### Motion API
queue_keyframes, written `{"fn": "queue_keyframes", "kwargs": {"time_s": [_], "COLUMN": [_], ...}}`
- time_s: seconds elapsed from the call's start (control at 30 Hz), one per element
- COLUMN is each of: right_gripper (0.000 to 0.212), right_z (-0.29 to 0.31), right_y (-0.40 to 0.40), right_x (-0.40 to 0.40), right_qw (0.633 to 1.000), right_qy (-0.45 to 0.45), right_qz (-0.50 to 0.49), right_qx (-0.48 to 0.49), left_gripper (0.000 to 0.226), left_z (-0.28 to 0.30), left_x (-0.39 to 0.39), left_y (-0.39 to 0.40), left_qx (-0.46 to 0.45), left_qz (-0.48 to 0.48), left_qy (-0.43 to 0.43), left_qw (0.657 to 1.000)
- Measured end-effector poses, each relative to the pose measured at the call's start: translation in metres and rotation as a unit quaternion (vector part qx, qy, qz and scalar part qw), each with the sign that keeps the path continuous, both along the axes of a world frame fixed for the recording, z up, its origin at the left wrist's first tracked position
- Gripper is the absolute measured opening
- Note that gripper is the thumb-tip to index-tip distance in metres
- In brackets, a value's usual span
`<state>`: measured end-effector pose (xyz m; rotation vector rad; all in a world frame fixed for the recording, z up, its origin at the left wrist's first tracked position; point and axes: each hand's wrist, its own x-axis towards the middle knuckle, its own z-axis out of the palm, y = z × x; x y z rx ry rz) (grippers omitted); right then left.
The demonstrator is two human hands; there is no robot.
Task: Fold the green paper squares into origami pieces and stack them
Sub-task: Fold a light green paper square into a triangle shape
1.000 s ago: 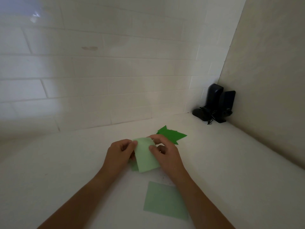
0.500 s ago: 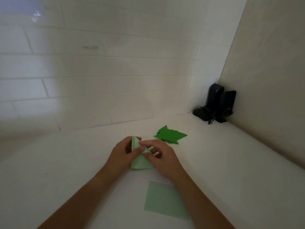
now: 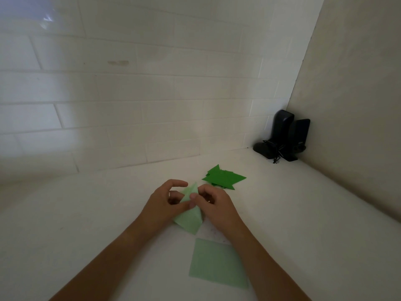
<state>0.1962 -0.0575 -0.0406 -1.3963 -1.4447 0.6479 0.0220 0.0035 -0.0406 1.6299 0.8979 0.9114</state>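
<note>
Head view: near the centre of the white table [image 3: 86,224], the left hand [image 3: 161,205] and the right hand [image 3: 217,206] meet over a pale green folded paper [image 3: 189,221]. Its tip pokes up between the fingers [image 3: 196,197] of both hands; its wider end spreads toward 6 o'clock below the thumbs. Both hands' curled fingers pinch the paper at its upper part. A flat green paper square [image 3: 217,262] lies at 6 o'clock, apart from the piece. A stack of dark green folded pieces [image 3: 224,177] sits at 1 o'clock, just beyond the right knuckles. Black speakers [image 3: 284,135] stand in the far corner.
</note>
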Motion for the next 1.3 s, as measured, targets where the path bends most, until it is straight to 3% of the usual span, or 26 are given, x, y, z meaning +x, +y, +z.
{"fn": "queue_keyframes", "kwargs": {"time_s": [0.17, 0.37, 1.03, 1.3], "right_gripper": [0.020, 0.029, 0.038, 0.035], "right_z": [-0.0027, -0.0001, -0.0024, 0.0017], "right_y": [0.0040, 0.0024, 0.0048, 0.0032], "right_x": [0.0040, 0.0046, 0.0053, 0.0053], "right_qw": [0.998, 0.995, 0.996, 0.991], "right_qy": [0.058, 0.085, 0.079, 0.124], "right_qz": [-0.006, -0.008, -0.019, -0.043], "right_qx": [-0.015, -0.042, -0.037, -0.037], "left_gripper": [0.033, 0.019, 0.026, 0.024], "left_z": [0.0051, 0.0056, 0.0025, 0.0019], "left_x": [-0.0042, -0.0048, -0.0032, -0.0038], "left_y": [-0.0020, -0.0032, -0.0024, -0.0020], "left_qx": [0.025, 0.068, 0.064, 0.080], "left_qz": [0.021, 0.000, -0.015, -0.019], "left_qy": [-0.053, -0.050, -0.051, -0.043], "left_qw": [0.998, 0.996, 0.997, 0.996]}}
